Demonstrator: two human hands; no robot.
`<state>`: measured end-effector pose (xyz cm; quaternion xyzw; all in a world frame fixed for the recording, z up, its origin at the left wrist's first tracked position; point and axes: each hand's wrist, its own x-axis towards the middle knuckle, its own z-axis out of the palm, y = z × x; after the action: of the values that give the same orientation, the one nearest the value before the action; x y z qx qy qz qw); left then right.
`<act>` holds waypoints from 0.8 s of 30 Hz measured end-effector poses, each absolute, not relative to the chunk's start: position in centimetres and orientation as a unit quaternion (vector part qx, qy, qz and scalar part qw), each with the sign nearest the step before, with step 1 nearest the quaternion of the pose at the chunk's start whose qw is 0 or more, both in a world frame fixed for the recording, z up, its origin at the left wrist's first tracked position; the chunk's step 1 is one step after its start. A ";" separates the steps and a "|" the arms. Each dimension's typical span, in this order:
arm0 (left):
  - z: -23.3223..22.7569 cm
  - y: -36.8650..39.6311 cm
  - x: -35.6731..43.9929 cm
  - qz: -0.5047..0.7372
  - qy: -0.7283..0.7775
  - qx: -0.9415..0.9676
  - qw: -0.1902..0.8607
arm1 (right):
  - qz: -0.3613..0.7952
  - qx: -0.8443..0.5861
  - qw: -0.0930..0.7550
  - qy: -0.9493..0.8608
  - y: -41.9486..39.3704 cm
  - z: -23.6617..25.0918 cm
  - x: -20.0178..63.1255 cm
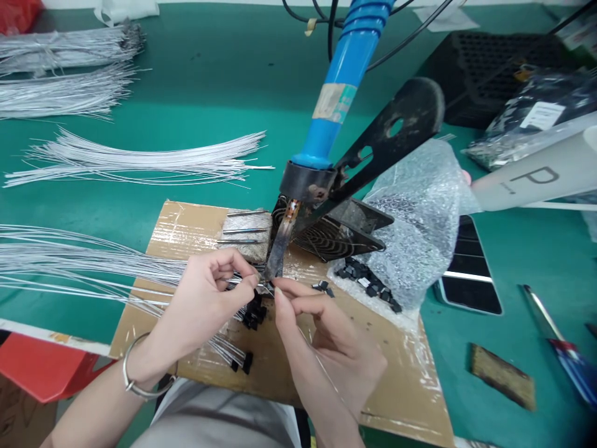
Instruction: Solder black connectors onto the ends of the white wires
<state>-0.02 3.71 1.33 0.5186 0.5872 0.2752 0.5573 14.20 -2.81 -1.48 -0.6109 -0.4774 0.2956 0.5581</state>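
My left hand (pixel 209 289) is closed in a pinch beside the flat tip of a blue-handled soldering iron (pixel 345 74), which is clamped tip-down in a black metal holder (pixel 392 130). What its fingertips grip is too small to make out. My right hand (pixel 326 336) pinches a thin silvery solder wire (pixel 321 367) that trails down across the palm; its fingertips are just right of the iron's tip. A small dark part sits between the two hands, partly hidden. Below them, white wires with black connectors (pixel 254 311) lie on the cardboard (pixel 373 361).
White wire bundles (pixel 140 155) lie to the left. Behind the iron stands a black fan (pixel 331 239). At right are bubble wrap (pixel 415 211) with small black parts (pixel 368 283), a phone (pixel 471 274), a brown sponge (pixel 502 376) and a blue-handled tool (pixel 571 367).
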 end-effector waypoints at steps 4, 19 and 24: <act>1.2 3.7 0.0 0.272 0.583 0.522 0.560 | 0.288 -0.618 0.553 -0.479 -2.8 -1.6 14.3; 1.0 2.7 -0.7 0.256 0.582 0.594 0.493 | 0.307 -0.599 0.567 -0.475 -3.0 -1.8 14.4; 0.9 2.2 -1.2 0.242 0.569 0.629 0.472 | 0.316 -0.606 0.573 -0.452 -3.3 -2.2 14.3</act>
<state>-1.24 2.16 0.91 0.6285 0.5692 0.2416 0.4718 14.27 -3.32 -2.22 -0.6065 -0.4517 0.3161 0.5729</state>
